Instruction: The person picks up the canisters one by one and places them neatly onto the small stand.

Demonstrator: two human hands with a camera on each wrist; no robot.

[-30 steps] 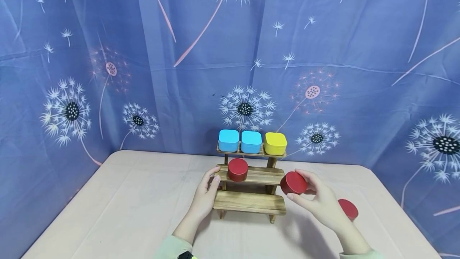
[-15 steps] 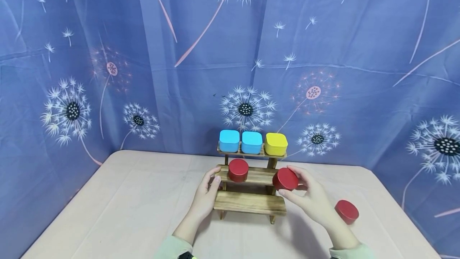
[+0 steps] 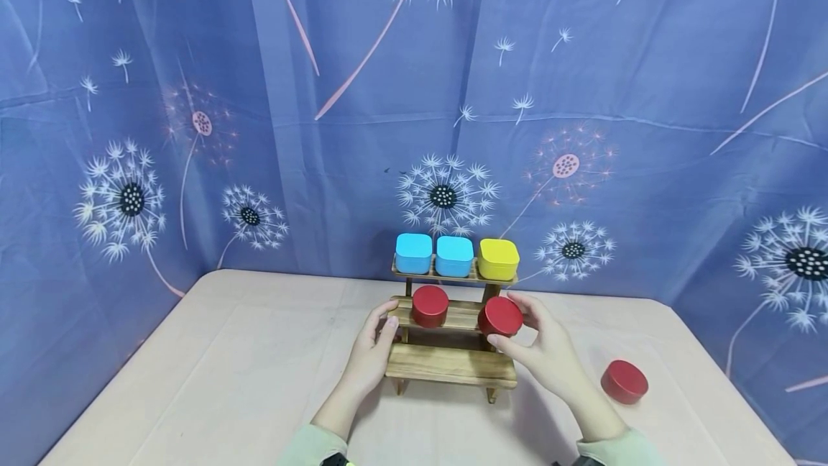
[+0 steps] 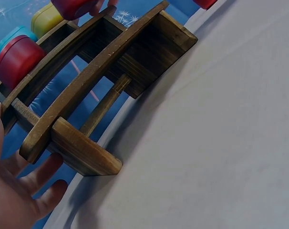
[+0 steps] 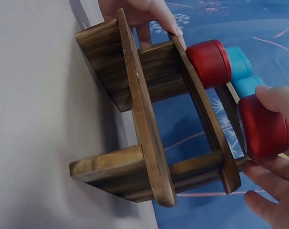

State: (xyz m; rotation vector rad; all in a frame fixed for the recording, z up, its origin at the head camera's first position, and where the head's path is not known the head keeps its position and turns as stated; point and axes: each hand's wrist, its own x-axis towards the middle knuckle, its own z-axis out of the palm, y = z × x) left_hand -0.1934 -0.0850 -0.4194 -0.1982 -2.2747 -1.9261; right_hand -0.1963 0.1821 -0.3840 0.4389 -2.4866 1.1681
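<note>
My right hand [image 3: 550,354] pinches a round red tin [image 3: 501,316] between thumb and fingers, at the right end of the middle shelf. In the right wrist view that held tin [image 5: 263,126] is tilted; whether it touches the shelf I cannot tell. With thumb and fingers, my left hand [image 3: 367,365] grips the left end of the middle shelf of a three-step wooden display stand [image 3: 451,364]. Another red tin [image 3: 430,306] sits on the middle shelf, left of centre. On the top shelf stand two blue boxes [image 3: 414,254] and a yellow box [image 3: 498,259].
A third red tin [image 3: 624,382] lies on the pale tablecloth [image 3: 213,380], right of my right forearm. Behind the table hangs a blue curtain [image 3: 362,164] with dandelion prints, close behind the stand.
My right hand has carried the red tin leftward, from beside the stand to the right end of the middle shelf. The left hand has kept its place on the stand.
</note>
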